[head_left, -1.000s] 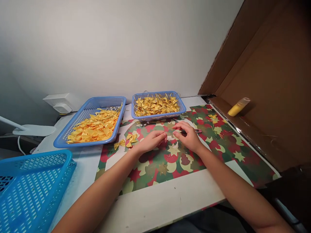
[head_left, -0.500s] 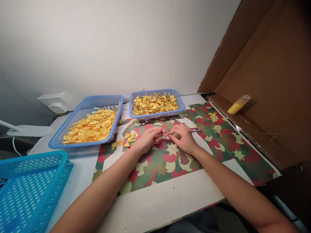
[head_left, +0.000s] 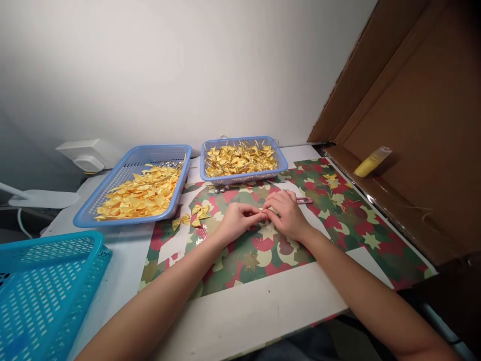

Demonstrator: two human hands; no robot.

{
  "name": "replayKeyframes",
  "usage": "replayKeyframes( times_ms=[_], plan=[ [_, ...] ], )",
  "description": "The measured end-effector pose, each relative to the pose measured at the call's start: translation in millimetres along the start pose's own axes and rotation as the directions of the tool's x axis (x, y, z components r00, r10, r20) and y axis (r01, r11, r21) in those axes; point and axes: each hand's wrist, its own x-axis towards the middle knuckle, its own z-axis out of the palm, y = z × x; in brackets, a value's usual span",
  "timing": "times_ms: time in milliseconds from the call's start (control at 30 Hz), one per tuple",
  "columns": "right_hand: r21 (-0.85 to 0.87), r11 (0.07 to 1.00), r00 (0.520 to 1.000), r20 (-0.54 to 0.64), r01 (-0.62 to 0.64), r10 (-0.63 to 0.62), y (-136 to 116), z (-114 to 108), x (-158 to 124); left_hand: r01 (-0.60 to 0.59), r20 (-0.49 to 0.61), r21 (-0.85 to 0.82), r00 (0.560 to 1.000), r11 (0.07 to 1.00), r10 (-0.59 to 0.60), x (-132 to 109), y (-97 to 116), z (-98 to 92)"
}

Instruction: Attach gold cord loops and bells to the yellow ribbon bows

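My left hand (head_left: 240,220) and my right hand (head_left: 286,213) meet fingertip to fingertip above the patterned sheet (head_left: 240,271). Both are closed in a pinch; whatever sits between the fingers is too small and hidden to name. Close beyond my right hand lies a pink-handled tool (head_left: 305,200), partly covered by that hand. Two yellow ribbon bows (head_left: 200,214) rest on the sheet to the left of my left hand. Several small silver bells or beads (head_left: 221,189) lie in front of the far basket.
A blue basket (head_left: 84,220) of yellow bows stands at left, a smaller blue basket (head_left: 244,178) of bows with gold cords at the back. A turquoise basket (head_left: 98,250) is at near left. Cardboard (head_left: 413,125) walls the right side, near a yellow tube (head_left: 372,162).
My left hand has moved right and its fingers have closed into a pinch against my right fingertips. My right hand has barely moved.
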Motion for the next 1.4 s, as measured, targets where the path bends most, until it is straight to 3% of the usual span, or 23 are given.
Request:
replayKeyframes(
  times_ms=[333,533,667,867,1133,1400],
  plan=[
    [0.173,0.983,0.997,-0.033,-0.064,0.070,-2.8,2.2,2.0,-0.066,0.037,0.025,0.997,0.998,0.065,-1.6,6.1,-1.1],
    [0.372,0.921,0.993,0.059,-0.121,0.106,-0.9,2.7,1.9,-0.075,-0.001,-0.032,0.997,0.997,0.075,-1.8,4.1,-1.6],
    [0.401,0.909,0.993,0.032,-0.114,0.111,-1.4,5.8,2.2,-0.065,-0.006,-0.076,0.998,0.995,0.065,-2.0,2.0,-0.6],
    [0.387,0.916,0.994,0.004,-0.101,0.108,-3.9,7.0,1.3,-0.076,-0.028,-0.063,0.997,0.995,0.075,-2.1,2.9,1.0],
    [0.194,0.980,0.998,-0.048,-0.031,0.041,-4.7,3.2,-0.2,-0.183,-0.155,0.117,0.968,0.976,0.199,-3.1,4.2,5.0],
    [0.146,0.989,0.998,-0.056,-0.014,0.022,-4.3,-0.7,-0.5,-0.276,-0.082,0.226,0.950,0.934,0.301,-3.0,5.6,3.0]
  ],
)
